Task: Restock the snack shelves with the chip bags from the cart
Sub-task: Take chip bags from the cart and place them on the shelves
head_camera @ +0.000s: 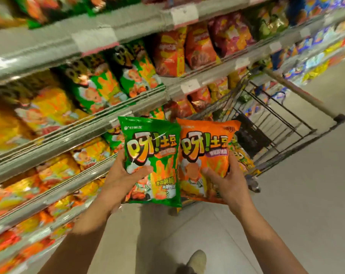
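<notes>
Left hand (126,175) is gripping a green chip bag (150,161), thumb across its front. Right hand (225,180) is clutching an orange chip bag (204,155) beside it, fingers curled round, above the cart (276,123).

Bright green bag (150,155) on one side, vivid orange bag (204,155) beside it, both shouting the same yellow lettering outlined in black. Grey shelves (84,135) carry yellow, green and red packs. The cart (276,119) is dark wire, the floor (306,194) pale grey.
</notes>
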Motion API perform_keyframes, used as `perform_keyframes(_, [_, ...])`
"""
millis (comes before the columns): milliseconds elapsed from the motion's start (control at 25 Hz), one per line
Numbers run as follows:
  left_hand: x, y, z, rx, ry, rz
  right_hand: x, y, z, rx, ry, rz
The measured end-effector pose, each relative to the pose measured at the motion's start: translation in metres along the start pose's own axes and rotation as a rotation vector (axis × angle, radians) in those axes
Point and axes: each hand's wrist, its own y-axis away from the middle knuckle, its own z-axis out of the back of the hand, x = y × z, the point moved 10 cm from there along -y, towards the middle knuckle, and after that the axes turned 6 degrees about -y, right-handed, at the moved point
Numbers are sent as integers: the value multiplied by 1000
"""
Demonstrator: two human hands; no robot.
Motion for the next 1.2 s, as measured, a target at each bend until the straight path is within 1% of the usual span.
perform_keyframes(160, [-6, 43, 101, -102, -25, -40, 25, 18, -91, 162, 75, 31])
perform_keyframes(280, [-11, 82, 189, -205, -154, -86, 45, 47, -168, 206, 105, 75])
perform_keyframes(320, [-9, 93, 215, -229, -161, -102, 53, 58, -192, 218, 126, 101])
perform_keyframes(400, [-4, 117, 263, -277, -106, -121, 65, 80, -243, 286, 158, 122])
perform_keyframes(480, [1, 136, 302, -328, -87, -132, 68, 94, -283, 339, 158, 99])
perform_keyframes(600, [10, 163, 347, -378, 2, -110, 84, 114, -331, 363, 219, 137])
perform_keyframes(680, [19, 176, 368, -403, 53, -79, 90, 123, -354, 395, 269, 151])
perform_keyframes(840, [36, 199, 392, -465, 108, -49, 96, 132, -389, 492, 268, 124])
perform_keyframes(920, [42, 206, 400, -489, 67, -38, 97, 136, -400, 528, 251, 100])
perform_keyframes(1000, [40, 205, 402, -505, 4, -41, 97, 136, -401, 540, 231, 86])
perform_keyframes(1080, [35, 194, 397, -512, -13, -36, 98, 127, -395, 517, 239, 93])
perform_keyframes(1200, [24, 164, 370, -488, -39, -41, 97, 97, -366, 464, 256, 83])
